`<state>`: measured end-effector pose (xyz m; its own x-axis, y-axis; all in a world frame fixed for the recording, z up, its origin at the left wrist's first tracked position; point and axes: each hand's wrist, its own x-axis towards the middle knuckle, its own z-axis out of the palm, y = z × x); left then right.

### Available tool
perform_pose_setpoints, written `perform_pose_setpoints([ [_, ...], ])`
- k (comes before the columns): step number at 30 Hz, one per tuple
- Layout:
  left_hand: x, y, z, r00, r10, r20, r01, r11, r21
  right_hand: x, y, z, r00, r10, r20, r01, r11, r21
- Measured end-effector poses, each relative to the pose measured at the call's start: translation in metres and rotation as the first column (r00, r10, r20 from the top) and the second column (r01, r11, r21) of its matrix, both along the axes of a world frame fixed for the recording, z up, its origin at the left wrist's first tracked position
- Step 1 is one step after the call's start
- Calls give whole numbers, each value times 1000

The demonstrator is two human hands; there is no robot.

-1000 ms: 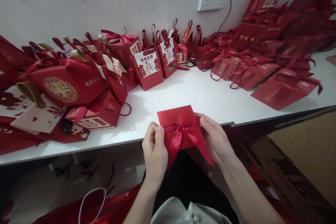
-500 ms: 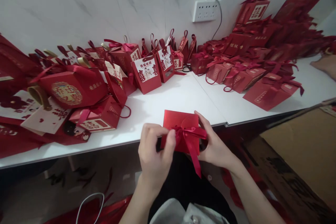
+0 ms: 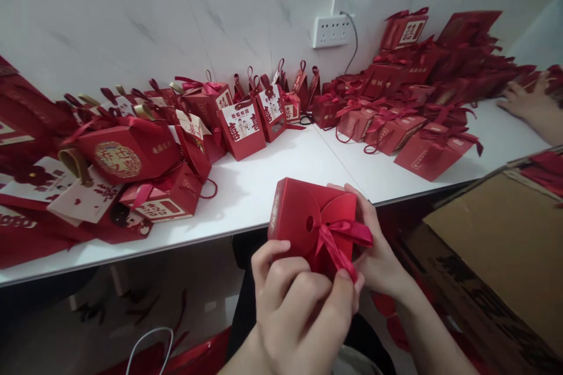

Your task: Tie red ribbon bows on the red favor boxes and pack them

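Since half a second ago the box has come away from the table edge and closer to me, turned so that its left side shows.
I see the left hand has moved below the box, thumb and fingers pressed together on a tail of the ribbon; the right hand has its fingers closed around the right side of the box. The box is red, with a rounded flap and a small hole in front, and it is held tilted in the air just before the white table edge.
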<state>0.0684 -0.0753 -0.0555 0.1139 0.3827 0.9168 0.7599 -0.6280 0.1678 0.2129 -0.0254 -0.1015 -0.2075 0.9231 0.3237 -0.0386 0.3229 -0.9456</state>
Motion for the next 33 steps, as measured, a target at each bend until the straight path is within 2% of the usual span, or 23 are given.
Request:
perform_pose_setpoints([
  [4, -1, -7, 2, 999, -17, -51, 17, 1000, 11, 6, -7, 5, 999, -38, -12, 38, 999, -4],
  [10, 1, -13, 6, 998, -49, -44, 49, 999, 7, 12, -16, 11, 1000, -14, 14, 14, 1000, 7],
  [12, 0, -13, 7, 990, -107, 91, 111, 993, -37, 12, -15, 10, 998, -53, -38, 52, 998, -37],
  [14, -4, -10, 6, 936, -176, 305, 191, 981, -19, 15, -11, 10, 977, -99, -188, 69, 985, -158],
  [16, -8, -4, 2, 853, -228, 469, 245, 969, 25, 19, -6, 9, 907, -144, -395, 8, 945, -328],
  [18, -12, 2, -4, 811, -262, 523, 320, 947, -22, 26, -2, 11, 813, -162, -559, -124, 890, -439],
  [20, -11, 8, -10, 817, -285, 501, 413, 896, -163, 33, -1, 13, 765, -114, -633, -245, 858, -451],
  [22, -6, 13, -15, 843, -330, 426, 469, 838, -280, 40, -3, 16, 765, -27, -643, -321, 850, -418],
  [26, 8, 17, -18, 845, -438, 308, 523, 798, -299, 48, -13, 18, 785, 29, -618, -330, 865, -379],
  [28, 13, 19, -20, 835, -463, 297, 542, 785, -300, 49, -19, 16, 806, -30, -592, -255, 884, -392],
  [29, 14, 20, -21, 830, -463, 311, 548, 780, -302, 49, -22, 16, 825, -90, -558, -169, 903, -395],
  [31, 16, 23, -25, 814, -425, 397, 551, 780, -295, 52, -27, 16, 867, -269, -419, 128, 934, -334],
  [32, 16, 26, -28, 797, -390, 462, 550, 786, -284, 54, -29, 18, 874, -370, -314, 300, 921, -248],
  [33, 15, 29, -30, 770, -352, 531, 546, 794, -265, 57, -32, 20, 862, -465, -203, 447, 885, -133],
])
